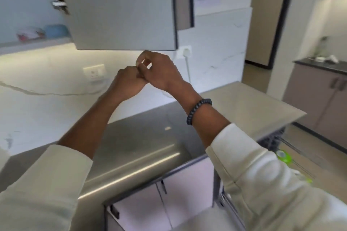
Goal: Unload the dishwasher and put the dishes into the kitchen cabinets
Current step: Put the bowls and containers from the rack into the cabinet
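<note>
My left hand [129,82] and my right hand [161,71] meet in front of me, just below the bottom edge of an open upper cabinet door [122,9]. The left hand is closed in a loose fist. The right hand's curled fingers pinch at the left hand's knuckles, and no dish shows in either hand. Inside the cabinet at the left, a shelf [35,44] holds a blue bowl [56,31] and a blurred pink and white dish [30,33]. At the lower right, the pulled-out dishwasher rack [293,148] shows behind my right sleeve, with a green item [283,155] in it.
A steel counter [140,142] runs below my arms, with pale lower cabinet doors [159,202] under it. Wall sockets [185,51] sit on the marble backsplash. A second counter [323,65] with small items stands at the far right.
</note>
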`<action>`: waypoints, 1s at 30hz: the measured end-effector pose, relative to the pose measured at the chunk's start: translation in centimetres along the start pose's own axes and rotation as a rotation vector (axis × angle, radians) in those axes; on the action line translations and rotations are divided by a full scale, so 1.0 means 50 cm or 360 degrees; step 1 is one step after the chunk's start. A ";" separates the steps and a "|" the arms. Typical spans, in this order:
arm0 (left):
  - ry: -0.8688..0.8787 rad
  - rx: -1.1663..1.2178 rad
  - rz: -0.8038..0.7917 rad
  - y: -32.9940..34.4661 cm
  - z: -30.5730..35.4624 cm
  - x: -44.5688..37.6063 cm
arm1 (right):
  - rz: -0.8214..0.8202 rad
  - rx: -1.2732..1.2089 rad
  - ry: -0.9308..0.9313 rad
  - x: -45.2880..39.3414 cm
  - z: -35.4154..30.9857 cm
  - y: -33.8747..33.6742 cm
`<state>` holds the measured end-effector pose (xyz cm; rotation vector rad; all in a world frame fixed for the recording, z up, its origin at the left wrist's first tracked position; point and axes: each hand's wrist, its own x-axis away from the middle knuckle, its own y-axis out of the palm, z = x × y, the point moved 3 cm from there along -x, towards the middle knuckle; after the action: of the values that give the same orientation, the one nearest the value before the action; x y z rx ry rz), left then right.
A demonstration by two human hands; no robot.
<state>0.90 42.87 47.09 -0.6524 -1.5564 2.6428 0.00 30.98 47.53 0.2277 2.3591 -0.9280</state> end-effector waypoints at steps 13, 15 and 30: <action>0.0185 0.0480 -0.0097 0.509 0.467 0.019 | 0.0228 0.0228 0.0432 0.280 0.524 -0.380; 0.0218 0.0537 -0.0079 0.573 0.536 0.011 | 0.0262 0.0259 0.0510 0.304 0.598 -0.441; 0.0004 0.0779 -0.0572 1.172 0.696 -0.005 | 0.0250 0.0242 0.1293 0.515 1.135 -0.512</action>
<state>0.65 -16.01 12.71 -0.3099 -0.8580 2.5764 -3.91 -27.28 13.95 0.9968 2.9177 -1.0702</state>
